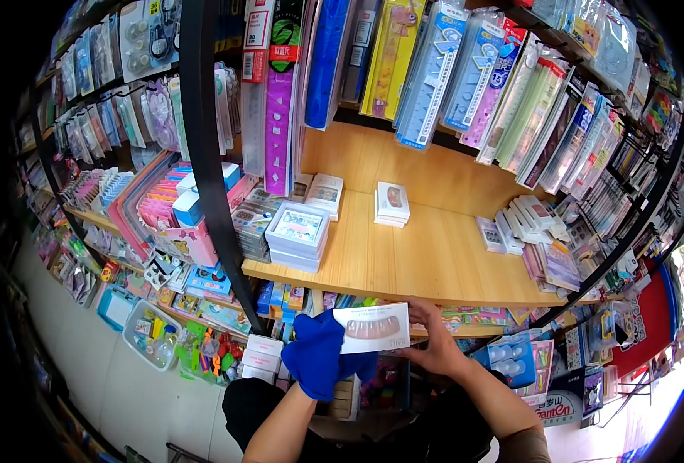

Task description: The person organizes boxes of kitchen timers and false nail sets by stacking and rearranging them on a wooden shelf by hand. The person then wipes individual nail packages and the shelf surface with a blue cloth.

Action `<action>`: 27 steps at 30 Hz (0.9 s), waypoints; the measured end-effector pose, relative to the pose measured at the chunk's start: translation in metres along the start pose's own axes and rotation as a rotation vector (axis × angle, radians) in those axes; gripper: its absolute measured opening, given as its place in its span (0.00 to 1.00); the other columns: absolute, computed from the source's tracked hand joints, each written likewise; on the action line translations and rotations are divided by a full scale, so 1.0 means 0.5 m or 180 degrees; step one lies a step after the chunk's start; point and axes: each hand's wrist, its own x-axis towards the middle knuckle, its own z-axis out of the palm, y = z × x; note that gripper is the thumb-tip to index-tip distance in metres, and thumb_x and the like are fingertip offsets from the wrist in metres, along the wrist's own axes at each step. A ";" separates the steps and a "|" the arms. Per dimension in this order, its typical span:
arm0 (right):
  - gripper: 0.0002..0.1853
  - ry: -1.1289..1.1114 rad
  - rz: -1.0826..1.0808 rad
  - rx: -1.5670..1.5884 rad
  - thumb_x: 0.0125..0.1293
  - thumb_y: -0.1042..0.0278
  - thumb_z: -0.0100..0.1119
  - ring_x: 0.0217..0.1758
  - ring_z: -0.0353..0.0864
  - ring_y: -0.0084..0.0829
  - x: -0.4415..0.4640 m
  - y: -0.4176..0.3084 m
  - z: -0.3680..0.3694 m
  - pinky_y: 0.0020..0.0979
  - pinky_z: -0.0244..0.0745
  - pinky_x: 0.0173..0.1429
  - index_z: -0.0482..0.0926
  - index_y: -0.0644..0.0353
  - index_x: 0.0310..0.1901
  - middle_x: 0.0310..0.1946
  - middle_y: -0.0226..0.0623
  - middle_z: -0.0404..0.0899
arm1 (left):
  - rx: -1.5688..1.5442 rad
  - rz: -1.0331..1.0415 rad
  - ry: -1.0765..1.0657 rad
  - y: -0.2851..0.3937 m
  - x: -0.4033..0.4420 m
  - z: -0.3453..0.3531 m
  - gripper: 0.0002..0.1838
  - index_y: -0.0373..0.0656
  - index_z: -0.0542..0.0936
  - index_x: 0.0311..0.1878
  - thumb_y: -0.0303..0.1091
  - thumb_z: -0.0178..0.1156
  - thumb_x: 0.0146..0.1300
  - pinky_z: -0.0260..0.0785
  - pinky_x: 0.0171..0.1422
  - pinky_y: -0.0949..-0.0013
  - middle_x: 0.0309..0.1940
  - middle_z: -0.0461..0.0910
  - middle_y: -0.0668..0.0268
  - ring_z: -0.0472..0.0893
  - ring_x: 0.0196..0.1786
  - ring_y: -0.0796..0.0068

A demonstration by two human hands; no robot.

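A white box (pixel 376 327) with a row of nail shapes pictured on it is held in front of the wooden shelf (pixel 427 255). My left hand (pixel 316 351) is wrapped in a blue cloth (pixel 311 363) and grips the box's left side. At the box's right end is my right hand (pixel 437 343), its thumb below and fingers above, curved around the edge. On the shelf stand a small stack of similar white boxes (pixel 391 202) and a taller stack of white boxes (pixel 298 231) at the left.
Packaged rulers (pixel 432 73) hang above the shelf. A black post (pixel 207 147) rises at the left. More boxes (pixel 531 216) lie at the shelf's right. Below left are a clear bin (pixel 150 336) and stacked white boxes (pixel 262 355).
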 end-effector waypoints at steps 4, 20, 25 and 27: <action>0.47 -0.0137 0.0195 0.0478 0.47 0.81 0.72 0.66 0.66 0.42 0.008 0.017 0.009 0.40 0.62 0.69 0.51 0.62 0.66 0.63 0.50 0.62 | 0.0686 0.0253 0.0252 0.038 0.004 -0.023 0.24 0.45 0.78 0.44 0.44 0.69 0.44 0.70 0.33 0.67 0.36 0.82 0.65 0.80 0.35 0.63; 0.48 -0.0093 0.0511 0.2429 0.49 0.84 0.69 0.66 0.63 0.33 0.046 0.029 0.048 0.34 0.62 0.66 0.47 0.55 0.66 0.63 0.41 0.61 | -0.1504 -0.0731 -0.0393 0.013 0.006 -0.001 0.23 0.38 0.69 0.58 0.46 0.46 0.69 0.69 0.56 0.66 0.53 0.76 0.57 0.77 0.52 0.67; 0.47 -0.0096 0.0622 0.2577 0.50 0.82 0.70 0.65 0.63 0.32 0.048 0.015 0.043 0.34 0.61 0.67 0.48 0.55 0.66 0.61 0.39 0.62 | -0.1951 -0.0501 -0.0402 -0.056 0.001 0.057 0.23 0.39 0.69 0.58 0.46 0.47 0.70 0.70 0.54 0.66 0.51 0.77 0.60 0.78 0.49 0.68; 0.46 -0.0022 0.0630 0.2525 0.50 0.76 0.72 0.66 0.62 0.33 0.052 -0.003 0.042 0.35 0.60 0.68 0.50 0.55 0.65 0.63 0.41 0.62 | -0.1494 -0.0557 -0.0347 -0.080 0.002 0.078 0.22 0.40 0.69 0.58 0.46 0.48 0.69 0.70 0.53 0.66 0.50 0.77 0.61 0.78 0.47 0.69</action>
